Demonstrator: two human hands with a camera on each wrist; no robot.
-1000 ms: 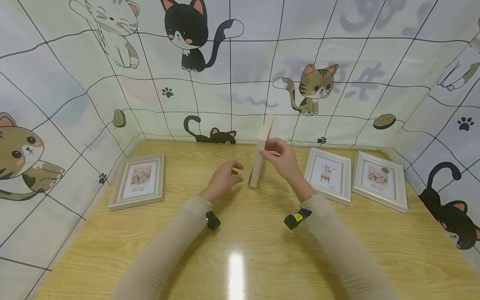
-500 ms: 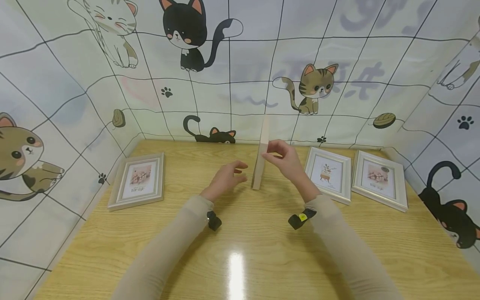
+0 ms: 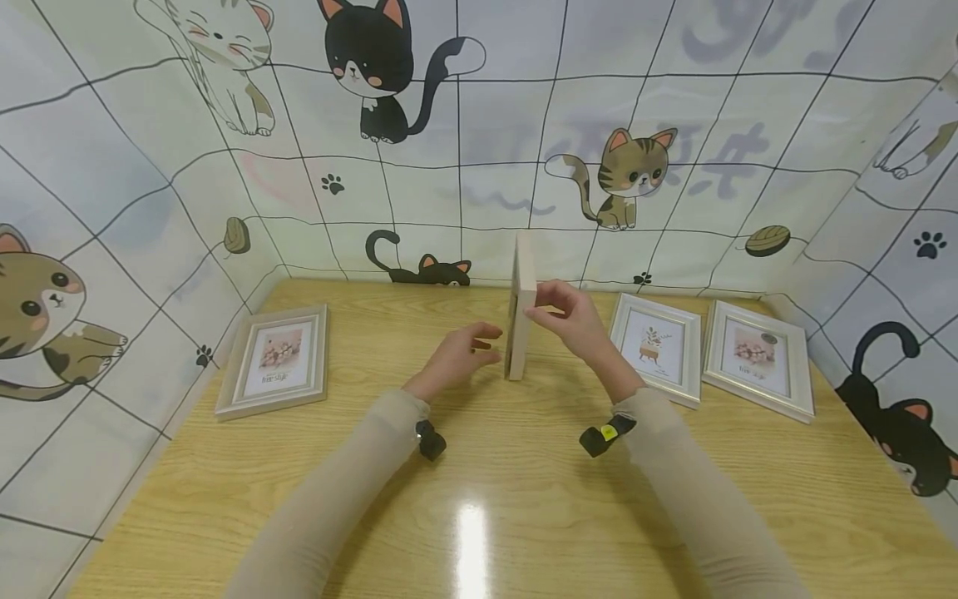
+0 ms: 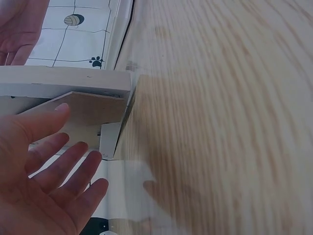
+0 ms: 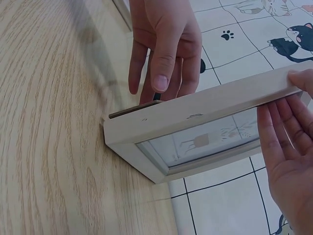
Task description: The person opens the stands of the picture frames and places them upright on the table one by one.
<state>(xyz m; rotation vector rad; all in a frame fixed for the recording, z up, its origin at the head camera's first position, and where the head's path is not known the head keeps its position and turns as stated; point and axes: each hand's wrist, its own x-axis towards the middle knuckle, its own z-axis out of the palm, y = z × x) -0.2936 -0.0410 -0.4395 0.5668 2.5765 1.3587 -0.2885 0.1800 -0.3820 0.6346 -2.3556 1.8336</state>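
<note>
A pale picture frame (image 3: 523,309) stands on edge on the wooden table, seen nearly edge-on in the head view. My right hand (image 3: 575,323) pinches its near side, thumb on the outer edge and fingers on the front in the right wrist view. That view shows the glazed front with a plant print (image 5: 200,142). My left hand (image 3: 458,356) is held beside the back of the frame, fingers spread and loosely bent, holding nothing. In the left wrist view a brown backing piece (image 4: 93,110) angles out from the frame's back, close to my left fingers (image 4: 80,169).
On the left of the table (image 3: 479,466) lies one silvery frame (image 3: 279,358). Two more lie on the right, one with a plant print (image 3: 654,349) and one with a pink flower print (image 3: 758,359). A cat-printed cloth (image 3: 494,125) encloses the back and sides.
The frame has turned from leaning rightward at the top to nearly straight in the head view. My right hand has shifted slightly right, and my left hand has come a little closer to the frame.
</note>
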